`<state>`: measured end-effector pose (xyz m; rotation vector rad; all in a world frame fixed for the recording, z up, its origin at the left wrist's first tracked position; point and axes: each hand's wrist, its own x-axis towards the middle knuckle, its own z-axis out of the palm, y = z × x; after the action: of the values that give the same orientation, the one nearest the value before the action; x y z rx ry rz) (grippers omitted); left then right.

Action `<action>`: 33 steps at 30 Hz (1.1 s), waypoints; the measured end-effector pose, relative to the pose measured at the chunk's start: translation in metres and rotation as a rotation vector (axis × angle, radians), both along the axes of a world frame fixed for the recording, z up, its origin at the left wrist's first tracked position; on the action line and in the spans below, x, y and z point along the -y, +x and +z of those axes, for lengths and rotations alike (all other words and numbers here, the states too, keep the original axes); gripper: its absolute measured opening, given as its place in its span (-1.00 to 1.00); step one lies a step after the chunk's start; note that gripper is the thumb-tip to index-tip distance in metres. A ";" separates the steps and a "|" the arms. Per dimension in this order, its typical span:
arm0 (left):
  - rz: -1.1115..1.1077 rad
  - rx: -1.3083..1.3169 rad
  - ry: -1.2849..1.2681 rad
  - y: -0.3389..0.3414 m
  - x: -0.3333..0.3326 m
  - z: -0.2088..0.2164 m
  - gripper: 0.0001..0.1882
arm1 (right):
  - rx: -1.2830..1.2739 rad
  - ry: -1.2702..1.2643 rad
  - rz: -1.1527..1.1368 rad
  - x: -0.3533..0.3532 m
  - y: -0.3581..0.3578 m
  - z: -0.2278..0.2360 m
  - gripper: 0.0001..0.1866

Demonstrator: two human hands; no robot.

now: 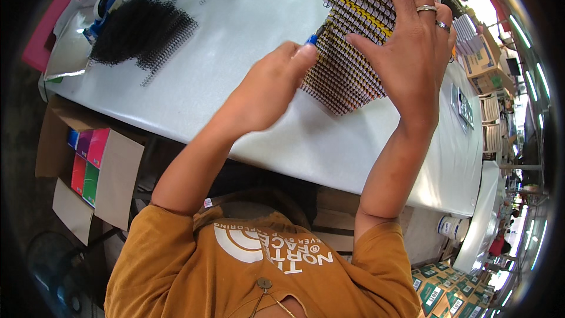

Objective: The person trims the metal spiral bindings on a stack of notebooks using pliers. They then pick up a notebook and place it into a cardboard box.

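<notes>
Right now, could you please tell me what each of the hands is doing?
Left hand: closed around a blue tool.
Right hand: open, flat on the stack of spiral-bound notebooks.

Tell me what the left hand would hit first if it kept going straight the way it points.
The left hand, closed around a blue-tipped tool, points up and right at the stack of spiral-bound notebooks. It would probably meet the wire spines on the stack's near side first; depth is hard to judge.

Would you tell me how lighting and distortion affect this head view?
Head view: fisheye bends the white table edge and blackens the corners; daylight blows out the upper right; soft glare on the tabletop; right hand and spiral-bound stack stay sharp, left hand too.
</notes>
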<state>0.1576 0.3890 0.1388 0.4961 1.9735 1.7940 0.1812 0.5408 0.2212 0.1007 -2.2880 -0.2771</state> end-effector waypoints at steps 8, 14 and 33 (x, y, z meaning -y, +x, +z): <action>-0.381 0.727 0.711 -0.009 0.014 -0.013 -0.36 | 0.037 0.070 -0.049 -0.005 -0.001 -0.003 -0.02; 0.188 -0.449 -0.318 0.005 -0.001 -0.020 -0.43 | 0.053 0.098 -0.036 -0.008 0.000 -0.003 0.02; -0.362 0.705 0.713 -0.008 0.008 -0.032 -0.32 | 0.071 0.155 -0.039 -0.009 0.001 -0.006 0.09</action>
<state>0.1493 0.3812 0.1067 0.3220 0.7104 2.0099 0.1820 0.5497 0.2151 0.1474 -2.3383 -0.4774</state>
